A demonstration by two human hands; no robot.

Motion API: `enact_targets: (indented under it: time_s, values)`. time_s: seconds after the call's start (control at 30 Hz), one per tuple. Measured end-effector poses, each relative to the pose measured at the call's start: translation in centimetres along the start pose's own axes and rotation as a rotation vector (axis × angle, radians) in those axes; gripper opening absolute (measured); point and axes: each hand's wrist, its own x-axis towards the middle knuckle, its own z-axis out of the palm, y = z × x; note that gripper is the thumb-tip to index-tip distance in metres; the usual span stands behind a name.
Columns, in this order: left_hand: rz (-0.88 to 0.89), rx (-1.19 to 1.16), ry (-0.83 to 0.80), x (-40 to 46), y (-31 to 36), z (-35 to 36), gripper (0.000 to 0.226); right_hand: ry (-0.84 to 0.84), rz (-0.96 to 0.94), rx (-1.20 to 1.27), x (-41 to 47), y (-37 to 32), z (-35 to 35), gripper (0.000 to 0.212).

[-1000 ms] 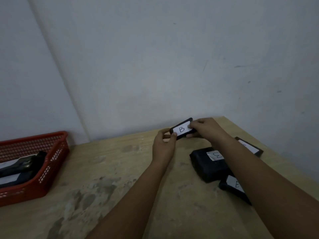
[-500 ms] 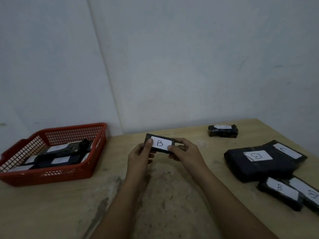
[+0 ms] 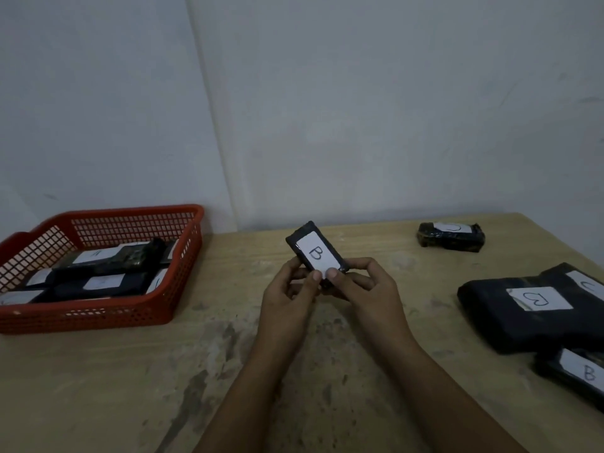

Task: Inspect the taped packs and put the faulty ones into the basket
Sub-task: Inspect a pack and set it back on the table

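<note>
Both hands, left (image 3: 287, 299) and right (image 3: 366, 295), pinch the lower end of a black taped pack labelled B (image 3: 315, 253), tilted above the worktop (image 3: 228, 371). The red basket (image 3: 98, 313) with several packs sits well to the left.

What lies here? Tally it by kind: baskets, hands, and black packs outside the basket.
red basket: 1
hands: 2 (left hand, right hand)
black packs outside the basket: 5 (held pack, far pack, big pack, pack behind it, near pack)
total: 8
</note>
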Motion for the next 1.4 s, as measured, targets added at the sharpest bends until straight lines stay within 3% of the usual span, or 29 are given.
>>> enact_targets:
  time_s: [0.13, 0.27, 0.47, 1.0, 1.2, 1.4]
  values:
    - [-0.028, -0.037, 0.018, 0.4, 0.1, -0.4, 0.039, -0.029, -0.072, -0.096, 0.4, 0.4, -0.2, 0.008]
    - [-0.049, -0.104, 0.028, 0.6, 0.1, -0.7, 0.039, -0.039, -0.035, -0.089, 0.7, 0.4, -0.5, 0.010]
    - [-0.070, -0.055, 0.044, 0.2, 0.3, -0.4, 0.014, 0.023, -0.013, 0.000, 1.0, 0.5, -0.7, 0.011]
    - [-0.103, -0.110, -0.008, -0.2, 0.9, -0.9, 0.014, -0.054, -0.073, -0.148, 0.5, 0.5, -0.9, 0.007]
    - [-0.120, -0.116, 0.005, -0.1, 1.0, -0.7, 0.013, -0.030, -0.061, -0.123, 0.5, 0.4, -0.6, 0.006]
    - [-0.167, -0.205, 0.062, 0.3, 0.9, -0.7, 0.018, -0.109, -0.086, -0.225, 0.6, 0.6, -0.9, 0.006]
